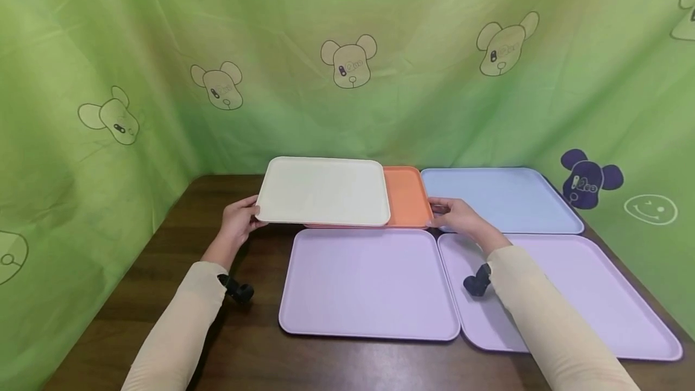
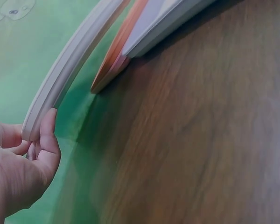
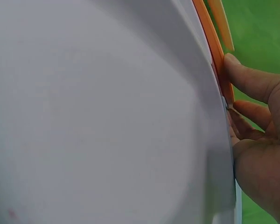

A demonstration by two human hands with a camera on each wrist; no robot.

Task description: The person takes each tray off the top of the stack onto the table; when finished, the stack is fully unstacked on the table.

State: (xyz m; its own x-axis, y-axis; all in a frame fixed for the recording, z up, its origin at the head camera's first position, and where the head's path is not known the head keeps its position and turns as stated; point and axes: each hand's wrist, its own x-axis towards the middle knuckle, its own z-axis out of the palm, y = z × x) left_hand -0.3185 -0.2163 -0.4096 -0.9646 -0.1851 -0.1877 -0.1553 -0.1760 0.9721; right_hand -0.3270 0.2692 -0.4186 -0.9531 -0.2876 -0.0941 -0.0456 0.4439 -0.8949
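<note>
My left hand [image 1: 239, 217] pinches the left front corner of a cream tray [image 1: 326, 192]. In the left wrist view the cream tray [image 2: 60, 70] is tilted and apart from an orange tray [image 2: 114, 56]. It covers much of the orange tray [image 1: 407, 198] in the head view. My right hand [image 1: 458, 215] holds the orange tray's right front corner. In the right wrist view the thumb [image 3: 252, 79] touches its rim, with the other fingers beside the lower end. A pinkish rim [image 2: 119, 67] shows under the orange one.
A purple tray [image 1: 369, 282] lies in front, another purple tray [image 1: 570, 294] at right under my right forearm, and a blue tray [image 1: 499, 198] behind that. All lie on a dark wooden table [image 1: 244, 343]. A green patterned curtain [image 1: 293, 113] hangs behind.
</note>
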